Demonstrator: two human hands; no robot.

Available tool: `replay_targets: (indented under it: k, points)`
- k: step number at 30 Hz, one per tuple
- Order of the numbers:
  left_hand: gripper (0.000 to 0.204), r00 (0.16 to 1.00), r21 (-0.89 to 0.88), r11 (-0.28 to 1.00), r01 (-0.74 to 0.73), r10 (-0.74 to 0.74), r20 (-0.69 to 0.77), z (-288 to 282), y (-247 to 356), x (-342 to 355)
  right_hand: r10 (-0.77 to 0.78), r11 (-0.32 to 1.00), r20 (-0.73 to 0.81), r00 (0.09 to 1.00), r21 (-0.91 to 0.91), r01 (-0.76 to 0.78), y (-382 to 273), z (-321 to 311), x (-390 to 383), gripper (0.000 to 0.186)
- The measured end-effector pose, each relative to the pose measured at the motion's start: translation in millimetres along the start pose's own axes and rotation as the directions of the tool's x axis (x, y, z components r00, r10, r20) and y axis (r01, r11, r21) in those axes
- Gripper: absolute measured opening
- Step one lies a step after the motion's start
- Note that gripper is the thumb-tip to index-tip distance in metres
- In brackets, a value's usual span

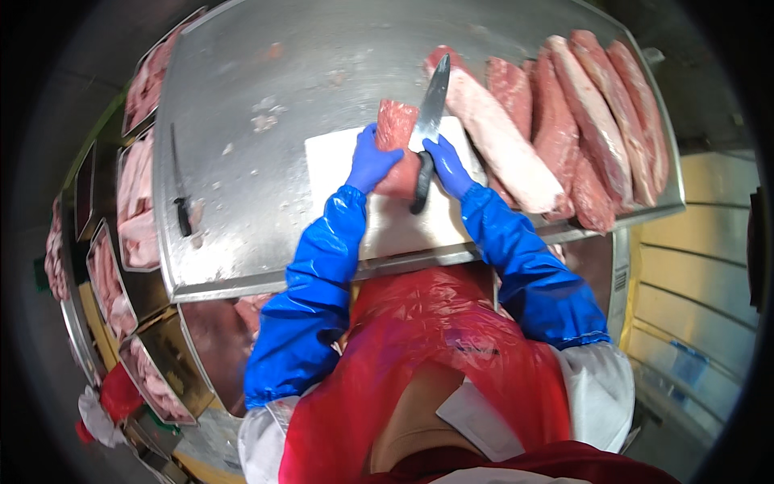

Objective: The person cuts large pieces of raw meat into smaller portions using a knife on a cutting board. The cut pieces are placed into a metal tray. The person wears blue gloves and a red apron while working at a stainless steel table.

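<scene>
Near the middle of the frame, the left hand [374, 160], in a blue glove, grasps a short reddish piece of meat [397, 125] along its left edge, with the thumb lying over the top. The meat sits partly over a white cutting board [326, 165], its far end reaching past the board's upper edge. Just to the right, the gloved right hand [449, 167] touches a knife [434, 95] close to where its blade joins the black handle — whether the fingers are closed on it I cannot tell. The blade points toward the top of the frame, slightly right, and the handle runs down beside the meat. The board rests at the near edge of a metal table [234, 250]. Right of the knife lies a long, pale, fat-covered loin [508, 149], and more red loins [556, 133] are laid side by side toward the upper right. At the table's left lies a thin tool [184, 218] with a black handle — well apart from both hands — and pale scraps [265, 121] dot the metal at upper left. Trays of pink meat [138, 206] stand along the left of the frame.
</scene>
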State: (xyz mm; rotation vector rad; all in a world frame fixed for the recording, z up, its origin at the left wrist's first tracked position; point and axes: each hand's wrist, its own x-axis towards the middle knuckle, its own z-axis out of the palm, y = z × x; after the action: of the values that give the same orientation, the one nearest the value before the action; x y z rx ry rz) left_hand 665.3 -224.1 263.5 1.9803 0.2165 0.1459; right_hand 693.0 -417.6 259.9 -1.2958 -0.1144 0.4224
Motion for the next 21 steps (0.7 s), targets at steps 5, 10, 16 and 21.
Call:
replay_targets:
  k: [5,10,16,21]
  points:
    - [0.064,0.955,-0.453,0.841,0.295,-0.273,0.115,-137.4,-24.0,-132.4,0.406,0.912,0.249,0.879,-0.161,-0.376,42.1,113.6,-81.8,0.022]
    - [0.036,0.808,-0.493,0.694,0.524,-0.588,0.032,-304.0,-63.5,-322.8,0.42,0.863,0.731,0.537,-0.139,-0.485,58.5,220.3,-157.9,0.03]
    - [0.019,0.205,-0.023,0.499,0.866,-0.399,-0.894,-325.5,-165.0,-498.7,0.221,0.897,0.424,0.878,-0.442,-0.012,28.3,137.0,-56.9,0.029]
    - [0.032,0.853,-0.511,0.728,0.458,-0.522,0.022,-157.8,-23.7,-259.7,-0.183,0.499,-0.141,0.973,-0.866,-0.031,-124.9,-129.5,4.3,0.027]
